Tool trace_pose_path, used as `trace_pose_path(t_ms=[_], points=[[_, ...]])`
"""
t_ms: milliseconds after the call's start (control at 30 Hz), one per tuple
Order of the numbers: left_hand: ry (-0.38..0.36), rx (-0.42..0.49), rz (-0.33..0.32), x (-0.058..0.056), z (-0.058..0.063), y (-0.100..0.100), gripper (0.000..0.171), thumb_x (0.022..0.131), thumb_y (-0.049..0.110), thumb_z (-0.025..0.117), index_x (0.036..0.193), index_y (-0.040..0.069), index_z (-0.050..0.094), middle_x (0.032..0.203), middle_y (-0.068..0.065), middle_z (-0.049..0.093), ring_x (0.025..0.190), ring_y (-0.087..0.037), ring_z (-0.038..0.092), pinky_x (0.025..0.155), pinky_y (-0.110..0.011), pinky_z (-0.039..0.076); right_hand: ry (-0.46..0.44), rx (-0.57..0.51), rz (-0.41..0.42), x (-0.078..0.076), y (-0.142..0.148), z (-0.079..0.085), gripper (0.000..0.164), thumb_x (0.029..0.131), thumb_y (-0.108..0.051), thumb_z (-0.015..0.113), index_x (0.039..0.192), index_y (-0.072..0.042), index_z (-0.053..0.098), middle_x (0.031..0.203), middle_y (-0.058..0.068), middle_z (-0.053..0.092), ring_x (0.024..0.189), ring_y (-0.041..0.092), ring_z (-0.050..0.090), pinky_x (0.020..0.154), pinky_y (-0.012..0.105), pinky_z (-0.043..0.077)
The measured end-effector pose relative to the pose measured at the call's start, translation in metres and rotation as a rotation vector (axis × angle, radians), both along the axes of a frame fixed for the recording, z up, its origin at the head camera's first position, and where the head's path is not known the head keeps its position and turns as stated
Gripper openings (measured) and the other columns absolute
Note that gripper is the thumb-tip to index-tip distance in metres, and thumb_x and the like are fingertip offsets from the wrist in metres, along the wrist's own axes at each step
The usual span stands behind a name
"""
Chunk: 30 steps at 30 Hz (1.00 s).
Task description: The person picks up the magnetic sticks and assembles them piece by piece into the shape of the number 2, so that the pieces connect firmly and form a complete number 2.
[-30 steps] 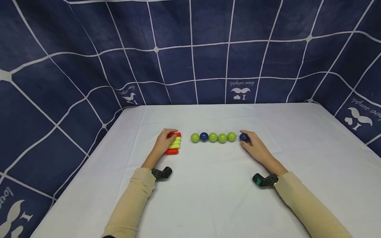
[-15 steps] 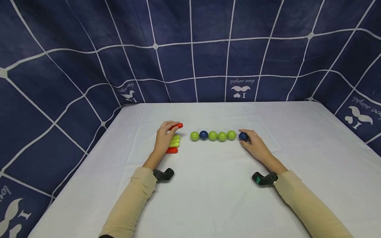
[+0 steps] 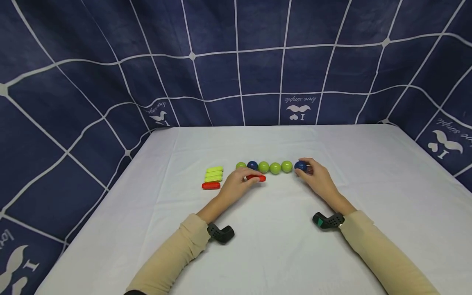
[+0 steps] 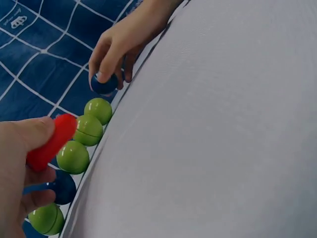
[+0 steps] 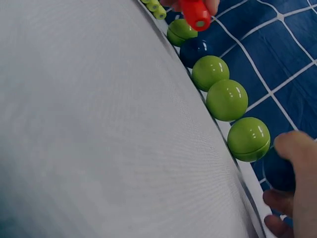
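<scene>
My left hand [image 3: 236,186] pinches a short red rod [image 3: 261,178] between thumb and fingers, just in front of a row of balls. In the left wrist view the red rod [image 4: 52,144] points away from the thumb. My right hand [image 3: 320,180] grips a dark blue ball [image 3: 300,165] at the row's right end, thumb on the near side. Several glossy green balls [image 3: 275,168] and another blue ball [image 3: 252,164] form the row; the left hand partly covers its left end. In the right wrist view the gripped blue ball [image 5: 278,171] is partly hidden by fingers.
Left of the left hand, three yellow-green rods [image 3: 214,174] lie stacked side by side, with a second red rod [image 3: 211,185] nearest me. White cloth covers the table [image 3: 273,246]. A navy checked curtain [image 3: 258,73] hangs behind and at both sides.
My left hand has picked up the far red rod from the group and carried it right, in front of the balls. The right hand's blue ball has shifted slightly left.
</scene>
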State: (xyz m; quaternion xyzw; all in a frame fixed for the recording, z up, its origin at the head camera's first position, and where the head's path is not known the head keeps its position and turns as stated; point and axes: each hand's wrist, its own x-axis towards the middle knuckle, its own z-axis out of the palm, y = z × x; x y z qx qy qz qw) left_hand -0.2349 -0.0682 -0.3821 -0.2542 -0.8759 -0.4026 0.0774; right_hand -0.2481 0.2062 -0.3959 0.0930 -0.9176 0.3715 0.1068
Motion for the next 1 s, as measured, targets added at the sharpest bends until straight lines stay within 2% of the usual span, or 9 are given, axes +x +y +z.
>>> trace_pose_path(t_ms=[133,233,300,433,567,800,1000], points=[[-0.084,-0.053,-0.054,-0.001,-0.005,0.001,0.022,0.085,0.031,0.062,0.103,0.020,0.068,0.100,0.007,0.065,0.083,-0.007,0.051,0.072,-0.021,0.043,0.062,-0.070,0.028,0.005,-0.005,0.002,0.042,0.088,-0.028,0.058,0.124,-0.007,0.050,0.111,0.018,0.058,0.093,0.026,0.058,0.077,0.033,0.048],[-0.120,-0.088,-0.079,-0.003,-0.007,0.001,0.022,0.085,0.029,0.062,0.104,0.020,0.067,0.103,0.006,0.065,0.089,-0.007,0.053,0.080,-0.024,0.044,0.109,-0.125,0.115,0.009,-0.013,0.002,0.039,0.087,-0.020,0.060,0.123,-0.007,0.053,0.113,0.013,0.054,0.092,0.017,0.054,0.080,0.025,0.048],[-0.127,-0.111,-0.088,-0.004,-0.007,0.001,0.024,0.086,0.028,0.061,0.107,0.018,0.066,0.106,0.003,0.063,0.095,-0.010,0.054,0.086,-0.028,0.044,0.110,-0.151,0.178,0.011,-0.018,0.002,0.038,0.086,-0.017,0.061,0.122,-0.006,0.054,0.114,0.011,0.051,0.093,0.013,0.053,0.086,0.022,0.047],[-0.131,-0.167,-0.086,-0.005,-0.007,0.002,0.031,0.086,0.028,0.061,0.113,0.015,0.062,0.112,-0.002,0.060,0.104,-0.015,0.054,0.094,-0.034,0.041,0.045,-0.185,0.261,0.016,-0.027,0.001,0.040,0.085,-0.017,0.063,0.122,-0.005,0.052,0.116,0.012,0.053,0.097,0.016,0.056,0.088,0.029,0.048],[-0.135,-0.201,-0.082,-0.003,-0.007,0.003,0.033,0.086,0.028,0.062,0.114,0.012,0.060,0.112,-0.005,0.059,0.102,-0.018,0.054,0.093,-0.036,0.042,-0.023,-0.170,0.304,0.020,-0.032,0.000,0.039,0.085,-0.018,0.063,0.121,-0.005,0.053,0.117,0.014,0.055,0.099,0.025,0.058,0.087,0.038,0.048],[-0.126,-0.208,-0.081,-0.002,-0.006,0.002,0.031,0.086,0.029,0.061,0.112,0.012,0.062,0.109,-0.004,0.059,0.097,-0.016,0.054,0.089,-0.034,0.043,-0.071,-0.083,0.321,0.021,-0.034,0.000,0.039,0.083,-0.024,0.065,0.119,-0.010,0.058,0.110,0.010,0.063,0.101,0.024,0.060,0.090,0.041,0.045],[-0.116,-0.176,-0.092,-0.003,-0.009,0.000,0.031,0.086,0.029,0.062,0.111,0.012,0.063,0.107,-0.002,0.060,0.096,-0.014,0.054,0.089,-0.033,0.043,-0.083,-0.088,0.370,0.024,-0.040,0.002,0.042,0.085,-0.023,0.064,0.122,-0.008,0.055,0.113,0.014,0.062,0.104,0.028,0.059,0.091,0.044,0.044]])
